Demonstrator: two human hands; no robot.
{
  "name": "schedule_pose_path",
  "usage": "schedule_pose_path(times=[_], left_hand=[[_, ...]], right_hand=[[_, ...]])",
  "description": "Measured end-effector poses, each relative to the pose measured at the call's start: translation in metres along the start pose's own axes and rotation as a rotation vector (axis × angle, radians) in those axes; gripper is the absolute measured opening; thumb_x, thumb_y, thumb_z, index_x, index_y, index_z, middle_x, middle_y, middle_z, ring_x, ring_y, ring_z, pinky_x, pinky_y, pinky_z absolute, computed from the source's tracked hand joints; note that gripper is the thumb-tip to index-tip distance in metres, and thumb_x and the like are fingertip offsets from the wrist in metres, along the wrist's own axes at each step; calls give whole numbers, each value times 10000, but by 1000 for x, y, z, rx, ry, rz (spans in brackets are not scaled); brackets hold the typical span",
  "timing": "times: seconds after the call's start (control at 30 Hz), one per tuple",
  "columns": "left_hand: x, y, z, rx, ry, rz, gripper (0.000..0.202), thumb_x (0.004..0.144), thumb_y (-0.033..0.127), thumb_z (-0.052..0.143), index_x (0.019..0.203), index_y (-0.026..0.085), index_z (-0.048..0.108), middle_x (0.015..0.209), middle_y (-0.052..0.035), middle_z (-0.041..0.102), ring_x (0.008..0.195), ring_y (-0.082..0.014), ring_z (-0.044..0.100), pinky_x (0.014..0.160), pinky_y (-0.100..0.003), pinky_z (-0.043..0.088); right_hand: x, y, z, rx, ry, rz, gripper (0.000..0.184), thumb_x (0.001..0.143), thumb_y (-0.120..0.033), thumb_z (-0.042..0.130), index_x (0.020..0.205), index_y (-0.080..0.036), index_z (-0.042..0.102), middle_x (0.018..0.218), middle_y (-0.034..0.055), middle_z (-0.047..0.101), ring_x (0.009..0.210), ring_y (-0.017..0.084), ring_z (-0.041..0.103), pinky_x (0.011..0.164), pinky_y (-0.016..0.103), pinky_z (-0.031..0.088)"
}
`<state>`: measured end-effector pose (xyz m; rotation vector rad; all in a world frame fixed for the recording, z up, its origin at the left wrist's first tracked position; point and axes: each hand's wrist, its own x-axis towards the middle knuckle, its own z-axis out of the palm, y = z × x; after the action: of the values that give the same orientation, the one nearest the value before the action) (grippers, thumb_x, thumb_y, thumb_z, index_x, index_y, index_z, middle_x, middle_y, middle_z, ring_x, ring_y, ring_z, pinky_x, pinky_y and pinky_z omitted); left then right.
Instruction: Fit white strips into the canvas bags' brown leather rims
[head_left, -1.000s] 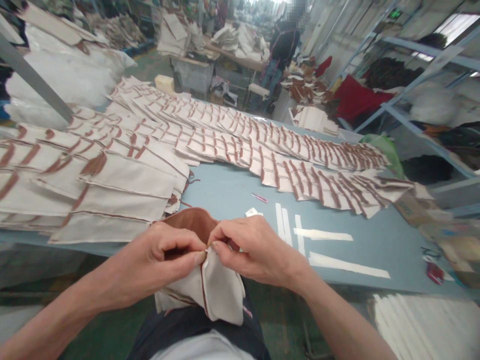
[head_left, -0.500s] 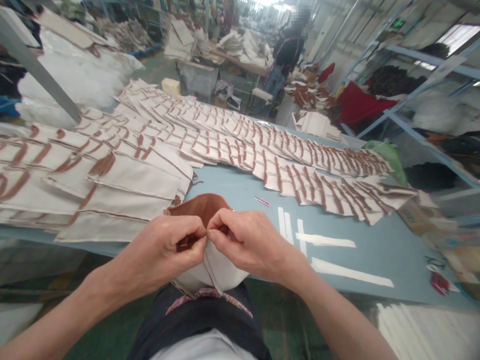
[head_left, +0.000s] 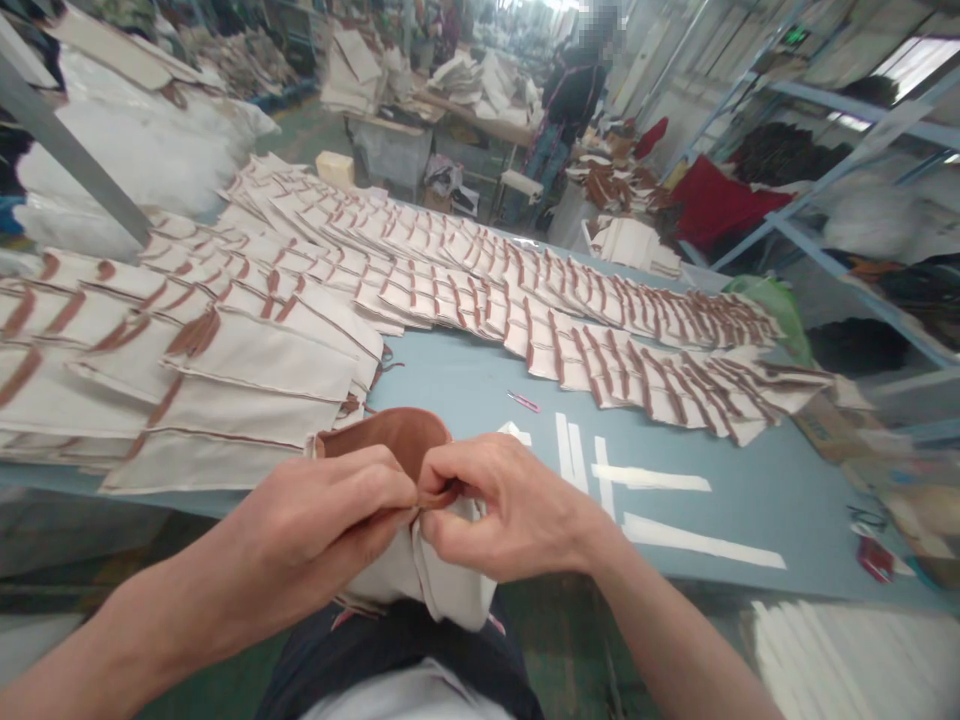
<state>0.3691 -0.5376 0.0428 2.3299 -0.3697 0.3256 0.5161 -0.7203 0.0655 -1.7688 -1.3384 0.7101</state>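
Note:
Between my hands is a cream fabric piece, shaped like a bag or pouch [head_left: 457, 592], with a brown inner side showing at its open top. My left hand [head_left: 330, 520] pinches its near rim at the seam. Right beside it, my right hand [head_left: 495, 505] also grips the rim, thumb and forefinger closed on the brown edge. The fingertips of both hands almost touch. The piece hangs in front of my lap, at the near edge of the blue-grey table [head_left: 450, 370].
Rows of overlapping cream pieces with brown trim [head_left: 480, 295] run across the table, with a bigger pile [head_left: 247, 400] at left. White strips [head_left: 652, 478] and a small pink tool [head_left: 523, 401] lie to the right. A person [head_left: 570, 100] stands at the back.
Both hands have moved slightly lower, still at the rim. My left fingers have straightened along the edge, and my right thumb and forefinger have spread around the brown fold.

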Motion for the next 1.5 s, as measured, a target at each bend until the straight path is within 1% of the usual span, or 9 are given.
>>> schedule_pose_path(times=[0.2, 0.37, 0.53, 0.63, 0.87, 0.97, 1.1, 1.2, 1.5], left_hand=[[-5, -10, 1, 70, -61, 130, 297, 1098, 34, 460, 1263, 253, 575, 954, 1, 659, 777, -137, 621, 685, -239, 420], [-6, -10, -1, 240, -107, 140, 280, 1131, 79, 394, 1200, 251, 604, 903, 2, 655, 689, -152, 585, 614, -288, 373], [-7, -9, -2, 358, -180, 194, 395, 1091, 10, 333, 1287, 224, 600, 940, -22, 699, 742, -170, 639, 635, -304, 397], [-7, -10, 3, 401, -150, 241, 423, 1061, -14, 347, 1297, 198, 627, 932, -28, 713, 750, -179, 645, 652, -314, 409], [-6, -6, 21, 375, 91, 206, 258, 1106, 86, 430, 1157, 205, 654, 902, -11, 724, 697, -151, 615, 624, -291, 419], [-7, -11, 26, 438, 79, 249, 271, 1109, 80, 443, 1158, 200, 681, 900, -16, 727, 726, -163, 620, 627, -301, 402], [-12, -22, 30, 409, 31, 272, 276, 1117, 69, 445, 1243, 167, 670, 941, -37, 721, 766, -171, 629, 682, -295, 438], [-15, -26, 31, 397, 4, 264, 267, 1142, 89, 423, 1248, 153, 659, 926, -38, 704, 768, -171, 622, 695, -294, 448], [-26, -18, 37, 412, 75, 264, 271, 1136, 66, 405, 1095, 183, 647, 864, -30, 685, 704, -173, 557, 654, -301, 392]], right_hand=[[2, 15, -3, 488, -173, 130, 103, 804, -280, 602, 728, -217, 573, 630, -80, 450, 586, 110, 379, 549, 238, 322], [2, 24, -2, 640, -203, 180, 143, 814, -341, 610, 768, -206, 610, 644, -73, 454, 583, 110, 352, 530, 250, 280], [1, 30, 3, 774, -220, 249, 137, 786, -339, 634, 763, -206, 608, 608, -90, 406, 549, 95, 294, 510, 240, 248], [-2, 32, 7, 827, -200, 301, 164, 783, -350, 665, 750, -211, 584, 598, -95, 406, 537, 86, 291, 501, 227, 241], [-14, 23, 14, 731, -81, 338, 106, 812, -281, 642, 780, -210, 570, 644, -79, 436, 578, 95, 330, 510, 220, 262], [-17, 17, 14, 567, -43, 335, 36, 798, -192, 587, 778, -213, 566, 664, -71, 454, 601, 107, 369, 537, 228, 295], [-14, 12, 14, 139, -30, 279, 134, 787, -86, 557, 751, -215, 556, 622, -77, 446, 604, 115, 394, 606, 263, 277], [-12, 14, 15, -8, -73, 219, 157, 796, -67, 553, 750, -217, 550, 626, -74, 452, 615, 121, 399, 637, 287, 260], [-18, 31, 33, 412, -96, 201, 130, 831, -152, 513, 841, -203, 632, 680, -67, 517, 586, 101, 406, 581, 230, 331]])
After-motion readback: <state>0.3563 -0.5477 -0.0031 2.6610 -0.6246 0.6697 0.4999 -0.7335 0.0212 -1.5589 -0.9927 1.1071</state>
